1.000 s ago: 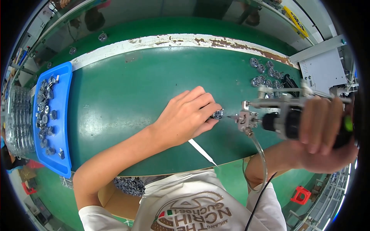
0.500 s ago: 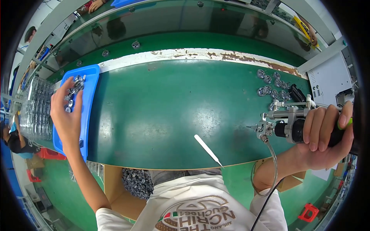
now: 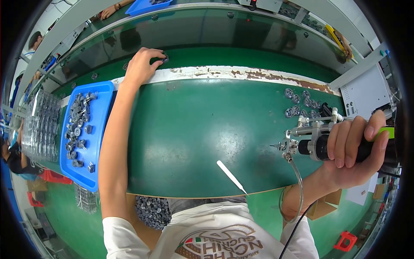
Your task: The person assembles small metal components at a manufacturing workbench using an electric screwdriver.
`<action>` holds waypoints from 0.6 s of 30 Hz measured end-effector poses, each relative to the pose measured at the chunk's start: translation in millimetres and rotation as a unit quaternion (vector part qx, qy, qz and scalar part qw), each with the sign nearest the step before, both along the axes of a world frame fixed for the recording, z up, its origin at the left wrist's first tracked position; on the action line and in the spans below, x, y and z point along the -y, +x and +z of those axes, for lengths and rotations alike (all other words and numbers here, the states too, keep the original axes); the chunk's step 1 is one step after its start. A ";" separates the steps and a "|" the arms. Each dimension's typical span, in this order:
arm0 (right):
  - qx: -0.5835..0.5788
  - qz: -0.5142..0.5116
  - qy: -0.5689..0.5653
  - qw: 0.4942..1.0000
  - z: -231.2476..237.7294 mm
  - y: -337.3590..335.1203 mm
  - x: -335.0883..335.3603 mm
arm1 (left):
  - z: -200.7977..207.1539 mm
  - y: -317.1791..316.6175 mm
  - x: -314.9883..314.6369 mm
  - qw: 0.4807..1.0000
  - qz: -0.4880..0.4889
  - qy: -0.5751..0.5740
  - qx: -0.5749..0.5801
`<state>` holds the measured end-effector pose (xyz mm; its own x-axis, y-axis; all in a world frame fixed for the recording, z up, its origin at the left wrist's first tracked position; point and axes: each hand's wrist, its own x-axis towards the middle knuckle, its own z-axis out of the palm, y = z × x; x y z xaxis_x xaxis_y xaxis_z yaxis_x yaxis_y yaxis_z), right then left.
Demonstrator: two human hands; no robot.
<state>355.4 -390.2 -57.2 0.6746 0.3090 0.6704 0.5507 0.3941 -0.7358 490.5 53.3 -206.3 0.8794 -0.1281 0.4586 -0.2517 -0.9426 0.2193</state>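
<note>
My left hand (image 3: 145, 67) reaches over the white ledge to the green strip behind it. Its fingers are closed on a small round metal part (image 3: 165, 57), partly hidden by the fingertips. My right hand (image 3: 357, 144) grips a black hand-held tool (image 3: 315, 146) that has a metal head, a thin tip pointing left and a clear looping hose. A white pen-like stick (image 3: 230, 176) with a thin pointed end lies near the table's front edge. Left of my left forearm, a blue tray (image 3: 100, 125) holds many loose small grey metal parts (image 3: 77, 113).
Round parts (image 3: 296, 99) stand grouped at the table's right, beside a grey-white equipment box (image 3: 366, 88). Clear plastic trays (image 3: 41, 125) are stacked at the far left. Below the front edge is a heap of dark parts (image 3: 153, 211). Another person's hand (image 3: 108, 12) shows beyond.
My left hand has moved from the blue tray up and right to the green strip, and now pinches a round part there. My right hand and the tool have shifted slightly left.
</note>
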 end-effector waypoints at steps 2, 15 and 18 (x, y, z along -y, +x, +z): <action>-0.008 -0.012 -0.006 1.000 0.6 0.5 -2.2 | -1.1 8.7 13.0 0.998 0.009 -0.036 -0.041; -0.042 -0.005 -0.006 0.999 -1.4 9.2 -24.8 | 3.3 -136.6 189.1 0.923 -0.371 -0.098 -0.014; -0.041 0.010 -0.021 0.999 -7.2 9.5 -27.5 | -6.2 -141.6 194.8 0.926 -0.358 -0.121 -0.012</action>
